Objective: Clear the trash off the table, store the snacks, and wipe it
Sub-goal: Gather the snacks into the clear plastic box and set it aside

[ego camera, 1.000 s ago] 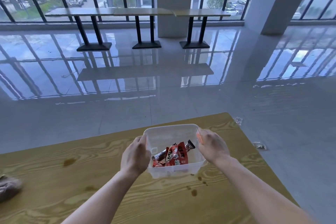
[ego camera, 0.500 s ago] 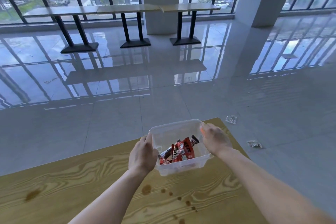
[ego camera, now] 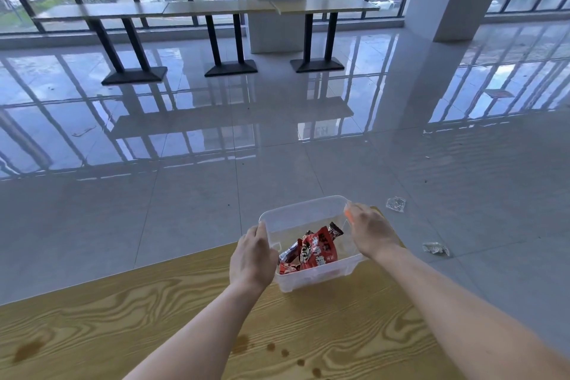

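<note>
Clasping the clear box [ego camera: 308, 282] by opposite walls, the left grip [ego camera: 253, 256] and right grip [ego camera: 371, 233] curl over its rim, probably to keep it level at the far corner of the worktop [ego camera: 138, 318], with the red snack packets [ego camera: 317, 251] inside and clear of the brown stains [ego camera: 271, 347].

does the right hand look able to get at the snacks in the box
Probably yes: the box has no lid and the snacks lie uncovered, though the right hand grips its rim.
</note>
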### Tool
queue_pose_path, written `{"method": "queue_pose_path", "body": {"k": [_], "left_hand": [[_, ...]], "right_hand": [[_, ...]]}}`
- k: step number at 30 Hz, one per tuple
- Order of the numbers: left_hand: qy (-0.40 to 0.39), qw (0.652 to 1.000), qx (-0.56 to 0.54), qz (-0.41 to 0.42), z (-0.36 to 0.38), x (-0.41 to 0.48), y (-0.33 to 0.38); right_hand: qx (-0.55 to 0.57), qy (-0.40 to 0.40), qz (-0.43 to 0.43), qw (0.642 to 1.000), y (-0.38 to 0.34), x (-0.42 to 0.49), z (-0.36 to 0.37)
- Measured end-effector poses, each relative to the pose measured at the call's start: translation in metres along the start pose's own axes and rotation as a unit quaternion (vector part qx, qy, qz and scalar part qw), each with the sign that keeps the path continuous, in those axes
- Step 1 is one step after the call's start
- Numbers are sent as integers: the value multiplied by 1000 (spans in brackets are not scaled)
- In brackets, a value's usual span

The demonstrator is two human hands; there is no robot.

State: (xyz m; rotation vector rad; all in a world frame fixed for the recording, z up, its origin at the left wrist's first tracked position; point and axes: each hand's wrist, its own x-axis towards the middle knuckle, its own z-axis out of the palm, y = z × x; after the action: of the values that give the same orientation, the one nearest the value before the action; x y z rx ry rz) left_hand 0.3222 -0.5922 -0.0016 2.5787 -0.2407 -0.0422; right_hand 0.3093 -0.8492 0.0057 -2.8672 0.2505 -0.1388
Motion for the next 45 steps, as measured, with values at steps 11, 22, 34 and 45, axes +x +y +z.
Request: {"method": "queue_pose_path", "body": {"k": [11, 22, 34, 45], "left_hand": [[-5, 999, 28, 21, 1, 3, 4], [-21, 997, 65, 33, -11, -4, -11], [12, 981, 184, 51, -70, -45, -49], [66, 975, 210, -16, -148, -129, -123]], "right_hand": [[-2, -17, 15, 1000, 4, 3, 5], [-1, -34, 11, 999, -3, -4, -7], [1, -30, -82, 996, -95, -38, -18], [38, -27, -216, 975, -214, -81, -10]]}}
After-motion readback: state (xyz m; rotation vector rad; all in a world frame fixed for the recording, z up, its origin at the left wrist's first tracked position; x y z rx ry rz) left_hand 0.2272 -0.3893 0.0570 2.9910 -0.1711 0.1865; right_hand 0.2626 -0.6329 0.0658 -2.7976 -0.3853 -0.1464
